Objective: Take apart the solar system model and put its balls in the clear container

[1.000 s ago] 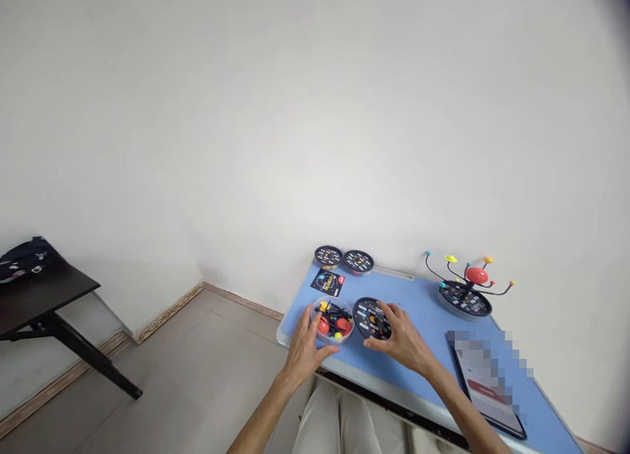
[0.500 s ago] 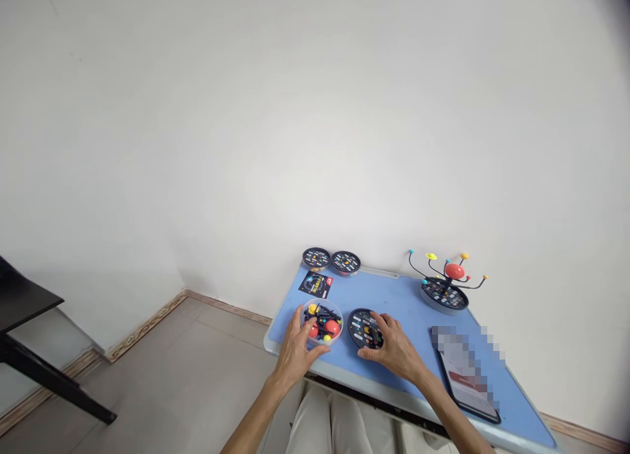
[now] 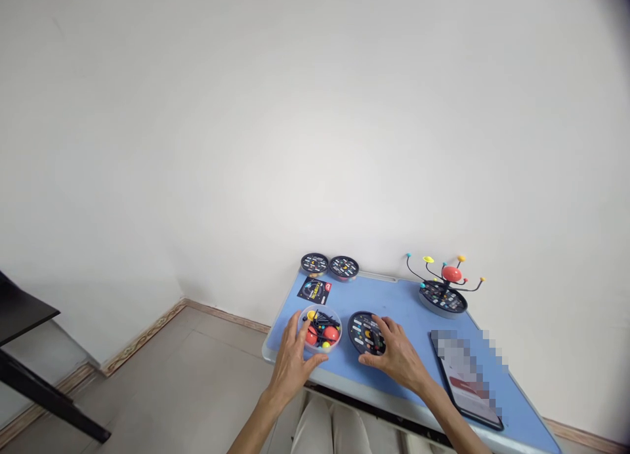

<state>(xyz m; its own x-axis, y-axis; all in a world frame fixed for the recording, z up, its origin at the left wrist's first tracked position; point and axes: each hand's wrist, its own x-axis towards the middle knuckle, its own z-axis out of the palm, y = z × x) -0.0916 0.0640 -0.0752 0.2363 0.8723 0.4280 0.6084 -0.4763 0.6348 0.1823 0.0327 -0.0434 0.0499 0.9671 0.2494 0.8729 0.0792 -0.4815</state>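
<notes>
Black lid (image 3: pixel 362 333) under right hand (image 3: pixel 399 355)

From the black disc (image 3: pixel 361 334), there is room to pass toward 1 o'clock across bare tabletop (image 3: pixel 384 299); the solar-system model (image 3: pixel 451 274) obstructs 2, the open parts tub (image 3: pixel 340 325) 9, two lidded tubs (image 3: pixel 343 267) 11.

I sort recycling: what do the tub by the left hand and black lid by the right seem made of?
Clear tub: probably plastic, fairly smooth; its wall is see-through. Printed black lid: likely plastic, rather dull, judging by its even dark rim; the printed face might be paper.
</notes>
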